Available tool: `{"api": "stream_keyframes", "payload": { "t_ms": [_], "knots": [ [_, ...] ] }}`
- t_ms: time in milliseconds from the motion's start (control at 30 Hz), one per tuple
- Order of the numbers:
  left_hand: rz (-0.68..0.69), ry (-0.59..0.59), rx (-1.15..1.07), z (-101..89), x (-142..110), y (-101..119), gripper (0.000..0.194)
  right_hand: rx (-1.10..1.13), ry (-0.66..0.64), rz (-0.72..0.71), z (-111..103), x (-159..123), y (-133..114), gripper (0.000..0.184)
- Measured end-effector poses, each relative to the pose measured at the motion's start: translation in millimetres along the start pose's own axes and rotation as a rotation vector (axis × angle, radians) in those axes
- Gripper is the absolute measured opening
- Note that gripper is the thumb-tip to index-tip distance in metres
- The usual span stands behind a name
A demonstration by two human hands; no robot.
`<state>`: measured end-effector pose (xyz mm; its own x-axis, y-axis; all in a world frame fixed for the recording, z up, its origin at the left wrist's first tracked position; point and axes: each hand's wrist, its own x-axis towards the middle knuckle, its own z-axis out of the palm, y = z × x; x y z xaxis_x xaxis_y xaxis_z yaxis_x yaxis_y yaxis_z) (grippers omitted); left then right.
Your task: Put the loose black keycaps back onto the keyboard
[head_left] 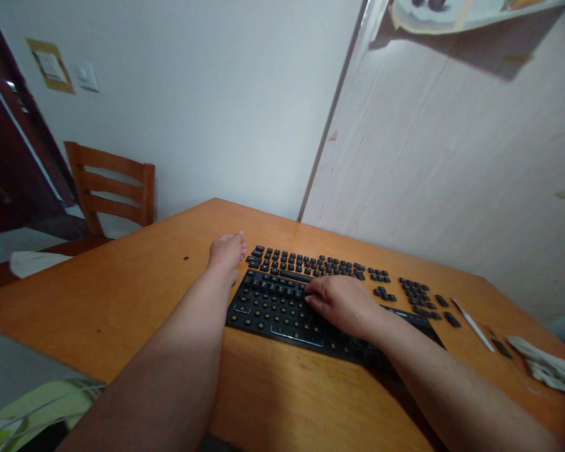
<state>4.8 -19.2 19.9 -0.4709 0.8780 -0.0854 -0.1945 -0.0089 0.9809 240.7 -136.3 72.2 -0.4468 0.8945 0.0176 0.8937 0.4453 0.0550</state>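
The bare hands stand apart: the right hand (341, 304), fingers drawn close, rests over the black rectangular keyboard (273, 311); the left hand (227, 252) curls near its far left corner. I cannot tell whether either grips anything. Beyond the keyboard, loose black keycaps (314, 262) lie in rows on the brown wooden table (160, 295). A slim white stick (473, 324) lies right.

I can read no lettering anywhere. Any marks on the loose keycaps (291, 258) or keyboard (287, 314) are too blurred for me.
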Motion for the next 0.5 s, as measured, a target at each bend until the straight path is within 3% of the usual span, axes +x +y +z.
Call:
{"api": "stream_keyframes", "payload": {
  "t_ms": [500],
  "knots": [
    [-0.006, 0.003, -0.005, 0.7, -2.2, 2.6, 0.016, -0.038, -0.014, 0.028, -2.2, 1.0, -5.2, 0.027]
  ]
}}
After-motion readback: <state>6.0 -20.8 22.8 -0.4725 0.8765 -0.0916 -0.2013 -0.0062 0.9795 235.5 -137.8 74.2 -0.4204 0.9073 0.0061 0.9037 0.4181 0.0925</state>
